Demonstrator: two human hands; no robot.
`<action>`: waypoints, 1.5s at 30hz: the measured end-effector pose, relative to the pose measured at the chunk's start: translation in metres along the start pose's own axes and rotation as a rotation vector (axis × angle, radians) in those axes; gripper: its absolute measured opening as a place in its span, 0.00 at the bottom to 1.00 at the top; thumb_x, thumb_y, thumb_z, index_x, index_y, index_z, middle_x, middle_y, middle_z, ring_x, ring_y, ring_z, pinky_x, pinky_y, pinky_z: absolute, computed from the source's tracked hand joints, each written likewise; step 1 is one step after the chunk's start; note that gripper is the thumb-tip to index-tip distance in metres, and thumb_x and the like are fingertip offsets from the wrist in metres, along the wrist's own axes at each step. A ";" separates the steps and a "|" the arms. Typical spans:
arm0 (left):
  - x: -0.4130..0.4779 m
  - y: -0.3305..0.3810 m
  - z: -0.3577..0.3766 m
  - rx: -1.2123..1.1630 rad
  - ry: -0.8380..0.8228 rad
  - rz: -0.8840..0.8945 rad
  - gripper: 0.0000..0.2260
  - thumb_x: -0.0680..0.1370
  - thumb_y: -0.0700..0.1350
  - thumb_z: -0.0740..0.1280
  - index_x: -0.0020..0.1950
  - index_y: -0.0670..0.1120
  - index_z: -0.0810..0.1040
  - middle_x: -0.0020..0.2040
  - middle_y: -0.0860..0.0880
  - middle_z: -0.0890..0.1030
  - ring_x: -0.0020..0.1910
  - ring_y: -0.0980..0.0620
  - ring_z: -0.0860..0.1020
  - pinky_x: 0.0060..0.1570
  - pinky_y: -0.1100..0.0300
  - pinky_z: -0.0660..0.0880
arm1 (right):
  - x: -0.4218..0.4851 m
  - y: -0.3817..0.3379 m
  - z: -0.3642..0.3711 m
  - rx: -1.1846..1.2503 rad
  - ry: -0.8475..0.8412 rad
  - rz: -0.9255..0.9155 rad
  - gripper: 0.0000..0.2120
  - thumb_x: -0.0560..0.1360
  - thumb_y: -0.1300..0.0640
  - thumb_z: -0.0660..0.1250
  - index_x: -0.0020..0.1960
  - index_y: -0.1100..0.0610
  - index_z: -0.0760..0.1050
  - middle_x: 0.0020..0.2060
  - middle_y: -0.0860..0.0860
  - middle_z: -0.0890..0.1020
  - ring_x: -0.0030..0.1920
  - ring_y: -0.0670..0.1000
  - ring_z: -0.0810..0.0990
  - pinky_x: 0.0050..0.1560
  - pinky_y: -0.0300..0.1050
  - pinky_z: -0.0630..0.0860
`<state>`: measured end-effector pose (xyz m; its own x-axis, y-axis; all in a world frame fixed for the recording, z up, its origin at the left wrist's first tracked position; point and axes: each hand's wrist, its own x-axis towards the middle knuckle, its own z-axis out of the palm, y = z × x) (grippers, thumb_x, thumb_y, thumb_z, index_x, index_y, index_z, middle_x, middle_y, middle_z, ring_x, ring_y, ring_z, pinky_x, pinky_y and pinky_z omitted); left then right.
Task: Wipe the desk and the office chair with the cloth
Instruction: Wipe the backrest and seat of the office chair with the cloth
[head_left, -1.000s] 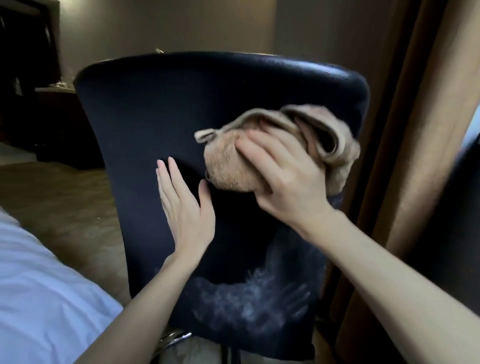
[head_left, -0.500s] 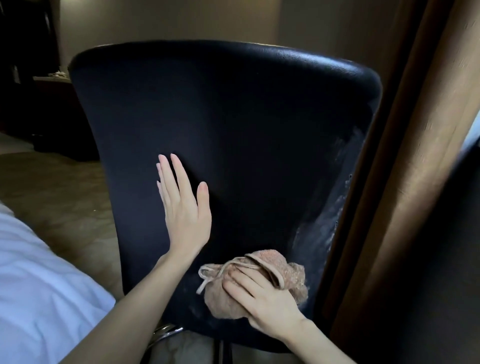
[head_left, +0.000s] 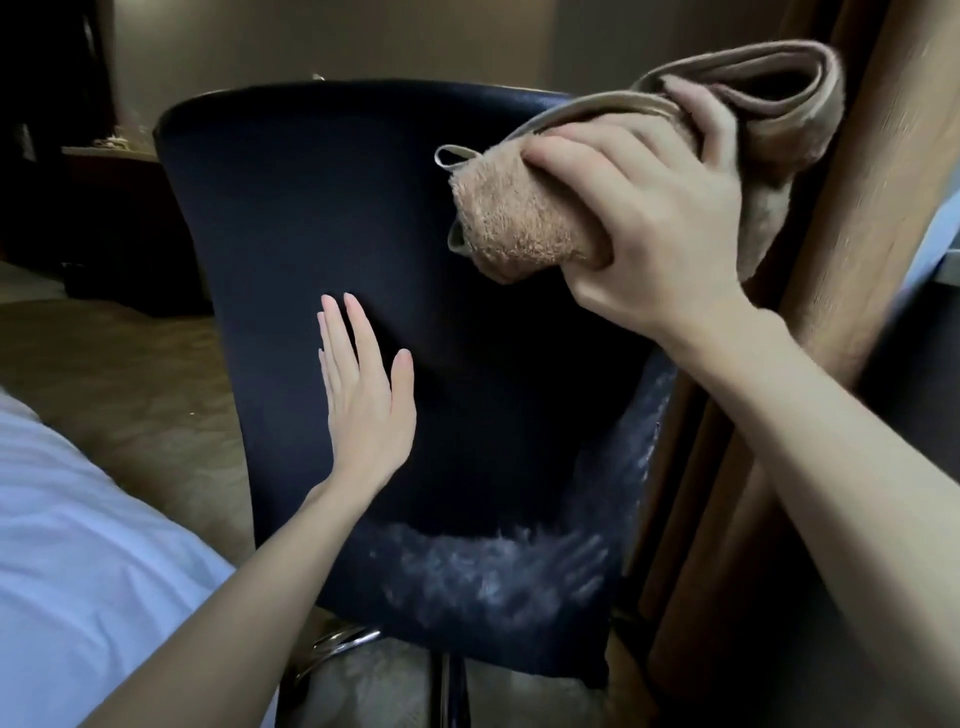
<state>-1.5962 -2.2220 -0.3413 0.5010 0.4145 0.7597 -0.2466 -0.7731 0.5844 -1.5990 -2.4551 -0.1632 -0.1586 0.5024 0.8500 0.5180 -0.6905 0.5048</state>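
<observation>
The dark office chair (head_left: 291, 218) fills the middle of the head view, its backrest turned toward me. Pale wet streaks mark the lower and right part of the backrest. My left hand (head_left: 363, 400) lies flat against the backrest with fingers straight. My right hand (head_left: 649, 218) grips a bunched tan cloth (head_left: 519, 228) at the backrest's upper right corner. Part of the cloth folds over above my fingers.
A brown curtain (head_left: 857, 260) hangs close on the right of the chair. White bedding (head_left: 67, 545) lies at the lower left. The chair's chrome base (head_left: 337, 644) shows below the backrest. A dark desk (head_left: 104, 171) stands far back at the left, over tan carpet.
My right hand swept the cloth down to the backrest's lower edge, then back up to its upper right corner. My left hand stayed flat on the backrest.
</observation>
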 end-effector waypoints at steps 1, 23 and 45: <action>0.001 0.000 -0.001 -0.005 -0.006 -0.005 0.30 0.88 0.49 0.53 0.85 0.47 0.40 0.85 0.49 0.37 0.84 0.51 0.37 0.82 0.45 0.43 | -0.005 -0.001 0.003 0.016 0.003 -0.002 0.24 0.73 0.57 0.65 0.69 0.53 0.80 0.64 0.48 0.83 0.65 0.56 0.80 0.75 0.63 0.64; 0.003 -0.005 -0.006 0.045 -0.087 -0.021 0.31 0.87 0.51 0.50 0.84 0.50 0.35 0.84 0.50 0.33 0.83 0.51 0.35 0.81 0.48 0.39 | -0.211 -0.094 0.034 0.479 -0.220 0.041 0.28 0.70 0.60 0.68 0.71 0.57 0.78 0.69 0.55 0.80 0.71 0.56 0.77 0.72 0.65 0.68; 0.035 -0.029 -0.002 -0.213 -0.063 -0.279 0.32 0.87 0.60 0.51 0.84 0.53 0.37 0.84 0.52 0.35 0.83 0.52 0.36 0.72 0.59 0.38 | -0.149 -0.074 0.043 0.318 0.039 0.086 0.23 0.71 0.55 0.67 0.65 0.58 0.83 0.58 0.55 0.86 0.58 0.57 0.84 0.75 0.77 0.54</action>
<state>-1.5735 -2.1837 -0.3310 0.6216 0.5602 0.5475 -0.2572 -0.5143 0.8182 -1.5774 -2.4564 -0.3335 -0.1316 0.4245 0.8958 0.7666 -0.5294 0.3634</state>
